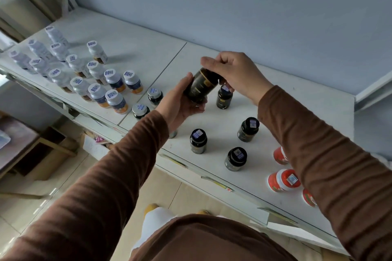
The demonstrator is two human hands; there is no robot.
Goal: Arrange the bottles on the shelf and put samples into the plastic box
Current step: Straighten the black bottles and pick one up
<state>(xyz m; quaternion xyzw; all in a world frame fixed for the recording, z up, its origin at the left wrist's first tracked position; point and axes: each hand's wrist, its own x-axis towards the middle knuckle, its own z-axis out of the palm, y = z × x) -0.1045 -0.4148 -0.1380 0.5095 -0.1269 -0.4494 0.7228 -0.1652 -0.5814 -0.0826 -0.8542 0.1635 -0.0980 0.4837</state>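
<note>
A dark bottle with a gold label [200,86] is held tilted above the white shelf [135,48]. My left hand [180,101] grips its body from below. My right hand [231,74] grips its cap end from above. Several dark bottles stand on the shelf near my hands: one just behind the held bottle [224,96], one further right [248,129], one in front [198,141] and one nearest the shelf edge [235,159]. Two more dark bottles with pale caps [155,96] [140,110] stand to the left. No plastic box is in view.
Several white bottles [96,70] stand in rows at the shelf's left end. Red bottles [284,180] stand at the right, partly hidden by my right sleeve. A blue-grey wall backs the shelf. Cardboard boxes [48,154] sit on the tiled floor below left.
</note>
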